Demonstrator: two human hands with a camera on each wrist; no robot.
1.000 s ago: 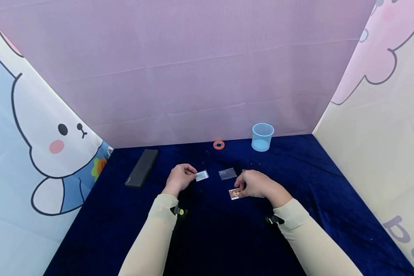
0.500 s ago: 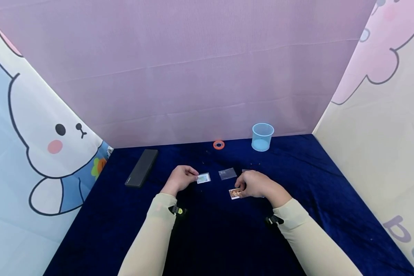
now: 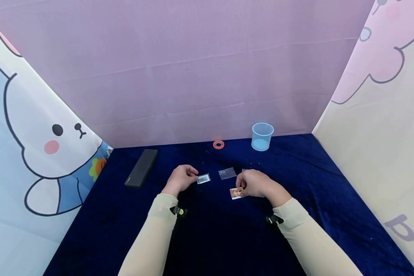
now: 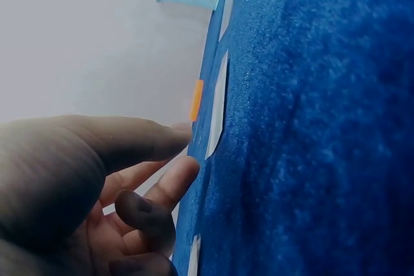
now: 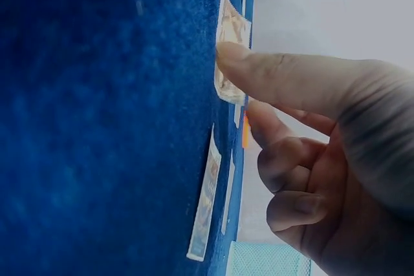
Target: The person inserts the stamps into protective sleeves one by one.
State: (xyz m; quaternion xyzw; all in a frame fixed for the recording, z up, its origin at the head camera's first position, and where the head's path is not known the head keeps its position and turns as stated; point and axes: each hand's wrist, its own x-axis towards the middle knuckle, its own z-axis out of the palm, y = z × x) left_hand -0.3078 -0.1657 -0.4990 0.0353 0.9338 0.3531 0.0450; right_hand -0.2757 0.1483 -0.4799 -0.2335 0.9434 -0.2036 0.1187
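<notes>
My left hand (image 3: 181, 177) has thumb and forefinger at the left edge of a small stamp (image 3: 204, 178) with a blue-green picture and white border. Seen from the left wrist, that stamp (image 4: 218, 108) lies low over the cloth, right by the fingertips. My right hand (image 3: 257, 183) pinches a brown-toned stamp (image 3: 236, 193), its toothed edges showing in the right wrist view. Beneath this hand another stamp (image 5: 206, 201) rests on the cloth, mostly hidden by the wrist in the head view. A clear little sleeve (image 3: 227, 173) lies between the hands.
A dark blue cloth (image 3: 207, 237) covers the table. On the left lies a black phone-like slab (image 3: 141, 168). An orange ring of tape (image 3: 219, 144) and a light blue mesh cup (image 3: 262, 137) stand at the back. Another sleeve (image 3: 245, 170) shows partly behind the right hand.
My left hand and its stamp shifted slightly right and nearer, then the stamp's glare changed. The right hand's stamp has tilted up a little, showing more of its picture.
</notes>
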